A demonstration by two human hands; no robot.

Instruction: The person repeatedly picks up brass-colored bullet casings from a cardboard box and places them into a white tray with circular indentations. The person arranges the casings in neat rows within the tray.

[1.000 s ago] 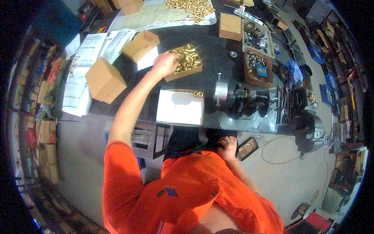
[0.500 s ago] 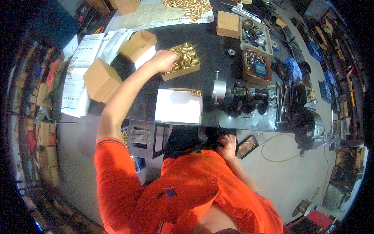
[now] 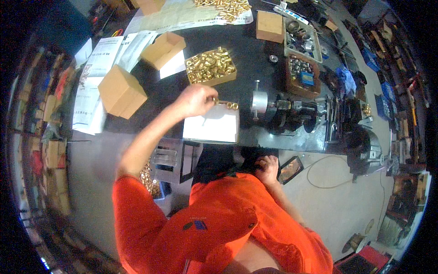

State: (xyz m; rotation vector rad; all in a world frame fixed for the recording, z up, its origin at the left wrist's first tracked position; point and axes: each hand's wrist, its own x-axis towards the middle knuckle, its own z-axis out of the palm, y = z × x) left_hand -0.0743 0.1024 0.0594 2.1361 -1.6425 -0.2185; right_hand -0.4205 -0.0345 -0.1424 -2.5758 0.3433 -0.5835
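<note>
The left hand point(image 3: 196, 100) hung over the far edge of the white-lined box point(image 3: 211, 128), its fingers point(image 3: 211, 93) pinching a small brass fitting point(image 3: 216, 99), mostly hidden by them. A fingertip grip probably suited so small a piece, leaving the palm clear of the wall. Two matching fittings point(image 3: 232, 105) sat side by side in the box's far right corner, where the two walls likely kept them from rolling.

Just beyond stood a cardboard box point(image 3: 220, 81) heaped with brass fittings, its walls apparently containing the loose pile within easy reach. The right hand point(image 3: 268, 168) rested on the dark trousers point(image 3: 214, 160), below the near edge of the surface point(image 3: 246, 55); its fingers curled inward, and whether they held anything could not be told.

To the right lay a metal fixture point(image 3: 259, 101), beside the white-lined box but apart from it. At the far side, newspaper point(image 3: 182, 19) lay under scattered brass pieces point(image 3: 223, 9), perhaps to keep them together and clean.
</note>
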